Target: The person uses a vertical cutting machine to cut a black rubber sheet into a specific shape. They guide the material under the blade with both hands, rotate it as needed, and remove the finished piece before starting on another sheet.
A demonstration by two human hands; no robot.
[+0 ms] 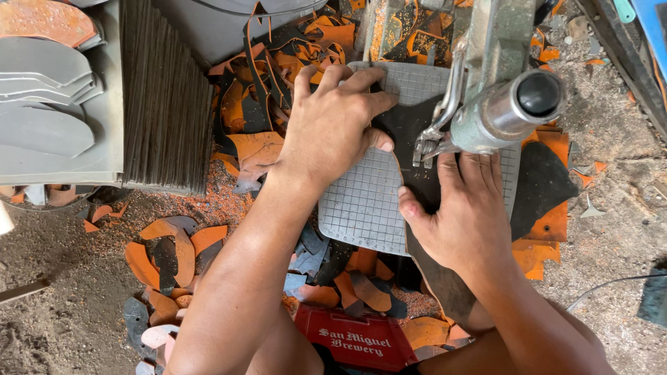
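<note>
Dark, flat rubber sheet point(417, 177) pressed on gridded plate point(361, 201) between left hand point(333, 128) and right hand point(465, 215), 2 palms flat, fingers spread, nothing clenched.

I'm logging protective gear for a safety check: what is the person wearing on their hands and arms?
Nothing at all. The left hand and right hand are bare: no gloves, rings, watch or bands. Both forearms are uncovered up to the frame's lower edge, with no sleeve in view. The fingers carry no tape or guards.
</note>
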